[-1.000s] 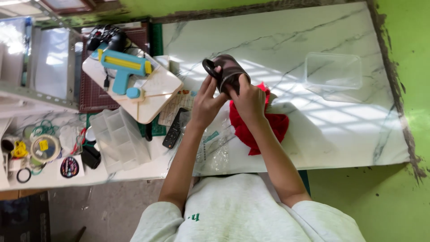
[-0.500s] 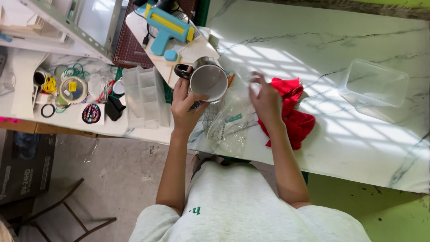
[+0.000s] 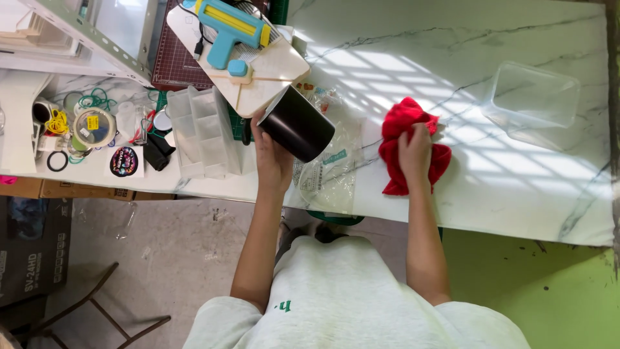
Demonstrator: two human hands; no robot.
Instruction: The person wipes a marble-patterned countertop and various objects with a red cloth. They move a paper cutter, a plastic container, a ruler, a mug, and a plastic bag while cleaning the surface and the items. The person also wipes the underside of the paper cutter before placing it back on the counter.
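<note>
My left hand (image 3: 271,154) grips a black cylindrical cup (image 3: 297,124), tilted on its side above the front edge of the white marble table (image 3: 529,187). My right hand (image 3: 414,152) rests on a crumpled red cloth (image 3: 395,129) that lies on the table, fingers pressed into it. Between the two hands lie clear plastic bags (image 3: 329,169), partly under the cup.
A clear plastic box (image 3: 533,100) stands at the right. A blue handheld tool (image 3: 229,29) lies on a pale board behind the cup. A clear compartment organiser (image 3: 203,132), tape rolls, rubber bands and small items crowd the left side.
The left hand has turned the cup so its black outside faces up instead of its shiny opening. The right hand has settled onto the red cloth.
</note>
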